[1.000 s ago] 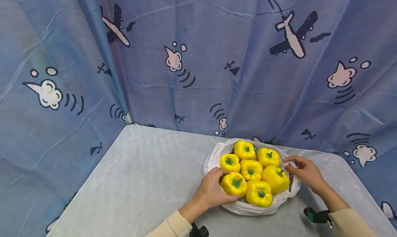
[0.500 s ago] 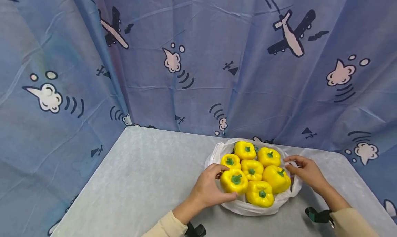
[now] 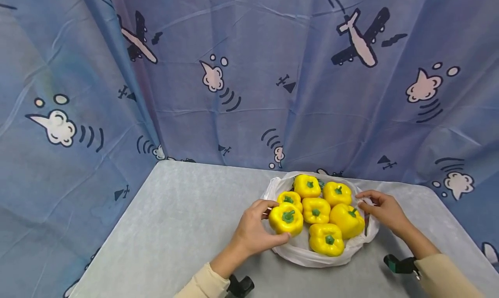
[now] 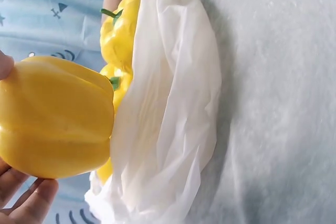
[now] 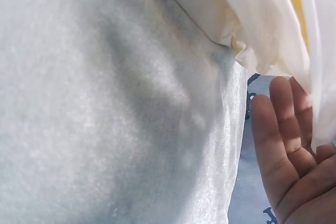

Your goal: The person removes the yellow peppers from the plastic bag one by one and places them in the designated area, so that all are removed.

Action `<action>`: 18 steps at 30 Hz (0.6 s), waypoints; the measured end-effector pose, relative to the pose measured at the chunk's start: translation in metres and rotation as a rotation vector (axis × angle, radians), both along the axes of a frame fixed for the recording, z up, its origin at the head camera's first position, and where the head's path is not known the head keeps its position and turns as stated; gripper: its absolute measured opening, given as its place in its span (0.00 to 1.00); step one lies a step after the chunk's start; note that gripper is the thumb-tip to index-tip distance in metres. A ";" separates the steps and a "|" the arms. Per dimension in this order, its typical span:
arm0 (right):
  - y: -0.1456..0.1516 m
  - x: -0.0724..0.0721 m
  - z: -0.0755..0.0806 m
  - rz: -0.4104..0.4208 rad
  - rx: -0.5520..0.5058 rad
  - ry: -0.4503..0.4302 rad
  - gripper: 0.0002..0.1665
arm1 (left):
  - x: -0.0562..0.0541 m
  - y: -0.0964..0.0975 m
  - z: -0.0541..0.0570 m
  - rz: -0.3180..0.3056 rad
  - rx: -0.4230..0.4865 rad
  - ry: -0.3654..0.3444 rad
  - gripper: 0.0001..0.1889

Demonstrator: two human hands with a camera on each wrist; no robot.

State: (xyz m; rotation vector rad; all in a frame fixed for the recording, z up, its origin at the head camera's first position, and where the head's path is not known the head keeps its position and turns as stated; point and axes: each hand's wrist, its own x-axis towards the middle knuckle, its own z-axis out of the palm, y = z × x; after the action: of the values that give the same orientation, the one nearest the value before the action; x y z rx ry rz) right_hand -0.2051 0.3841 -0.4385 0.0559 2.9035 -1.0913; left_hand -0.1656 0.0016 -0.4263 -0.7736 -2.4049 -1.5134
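My left hand holds a yellow bell pepper at the near left side of a white plastic bag. Thumb and fingers grip opposite sides of this bell pepper, which stands out above the bag's edge in the left wrist view. Several more yellow bell peppers lie inside the wide-open bag, green stems showing. On the bag's right side, my right hand pinches the rim between thumb and fingers. Part of the bag hangs over that hand and hides the thumb in the right wrist view.
The bag rests on a pale grey table, right of its middle. Behind and to the left hangs a blue curtain printed with planes and clouds. A black wrist mount sits below the right forearm.
The left hand has lifted the held bell pepper up from its place among the others and moved it left, leaving a gap in the bag. The right hand stays at the rim.
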 end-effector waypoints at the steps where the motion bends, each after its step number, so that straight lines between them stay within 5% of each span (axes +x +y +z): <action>1: 0.000 0.000 0.000 0.000 0.003 0.002 0.25 | 0.000 -0.001 0.001 0.005 0.003 -0.002 0.32; 18: 0.000 0.000 0.001 -0.001 0.025 0.016 0.24 | -0.016 -0.031 0.010 0.101 0.012 0.023 0.32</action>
State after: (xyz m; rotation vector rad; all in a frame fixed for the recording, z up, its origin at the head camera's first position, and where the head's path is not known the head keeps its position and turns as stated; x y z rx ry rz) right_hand -0.2047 0.3837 -0.4378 0.0495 2.9317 -1.0611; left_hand -0.1812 -0.0299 -0.4164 -0.6528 -2.3777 -1.4711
